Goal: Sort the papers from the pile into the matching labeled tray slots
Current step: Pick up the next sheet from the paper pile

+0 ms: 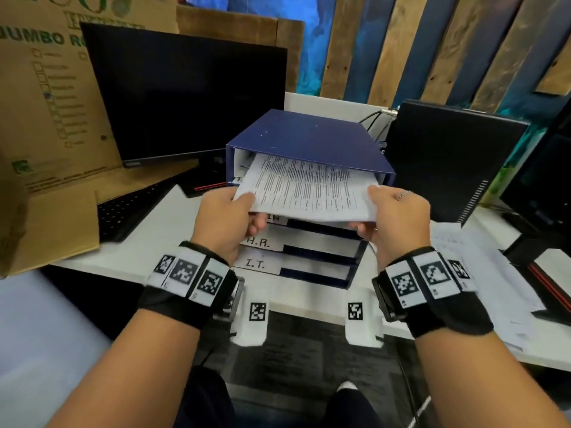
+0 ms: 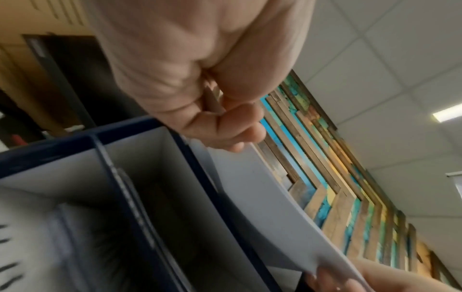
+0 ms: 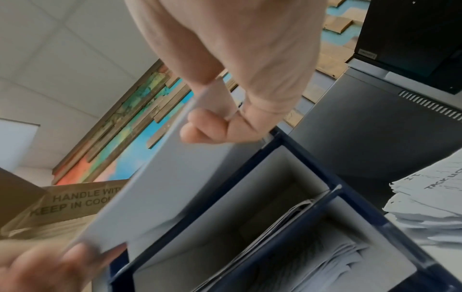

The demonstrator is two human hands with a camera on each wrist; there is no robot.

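Left hand (image 1: 224, 216): grips the left edge of the printed sheet, thumb on top, fingers curled beneath; a black wrist strap carries square coded markers.
Right hand (image 1: 398, 216): pinches the sheet's right edge the same way; a thin ring shows on one finger.
Printed sheet (image 1: 306, 188): thin white paper, rectangular, covered in dense rows of small text, slightly bowed, its far edge entering the top slot of the tray.
Tray (image 1: 309, 137): dark blue, boxy, stacked in tiers with pale smooth inner walls; white front labels read "H.R." and "I.T.", a third partly hidden behind the sheet.
Lower slot: holds loose white sheets, seen in the right wrist view.
Paper pile (image 1: 482, 273): ragged stack of white sheets on the worktop, right of the tray.
Worktop (image 1: 148, 239): flat, white, smooth.
Surroundings: black monitor (image 1: 185, 97), brown corrugated cardboard box (image 1: 46, 118), black computer case (image 1: 451, 156).
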